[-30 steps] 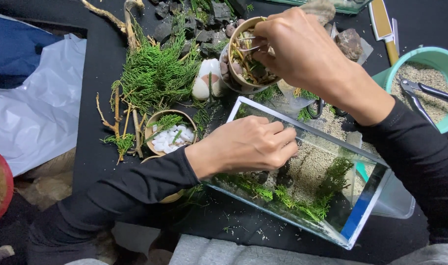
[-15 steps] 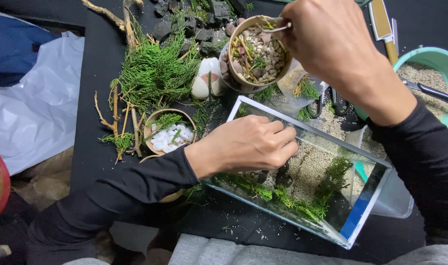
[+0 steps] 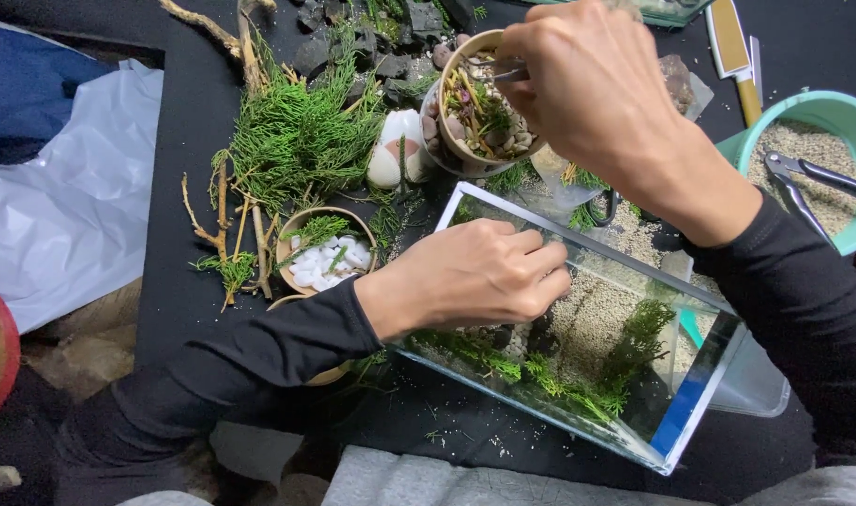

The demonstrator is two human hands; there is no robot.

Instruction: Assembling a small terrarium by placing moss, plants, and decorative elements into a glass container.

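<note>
- The left hand [image 3: 475, 276] sits inside the top of a small rectangular glass tank [image 3: 578, 342], fingers curled in and bunched together, tips down near the sand. Can't tell if it's actually pinching anything, the fingertips are hidden behind the knuckles.
- That tank sits on the black table [image 3: 189, 141], tilted toward the camera, right in front of the person. Inside there's pale sand, a few dark stones and strips of green moss along the near wall.
- The right hand [image 3: 592, 89] is up over a paper cup of mixed pebbles [image 3: 479, 117] just behind the tank. Fingers are closed around a thin metal tool, looks like tweezers [image 3: 510, 70], with the tip poking into the cup.
- A white and pinkish shell-like piece [image 3: 395, 155] lies just left of that cup.
- A smaller bowl of white pebbles [image 3: 327, 253] with a green sprig on top sits just beside the left wrist.
- A big pile of feathery green sprigs [image 3: 292, 141] and some bare twigs lie left of the cups; dark rock chunks [image 3: 381, 37] sit at the far edge.
- On the right, a teal bowl of sand [image 3: 812, 155] with a pair of scissors [image 3: 812, 178] resting across it.
- White plastic sheet [image 3: 67, 215] off the table's left side.
</note>
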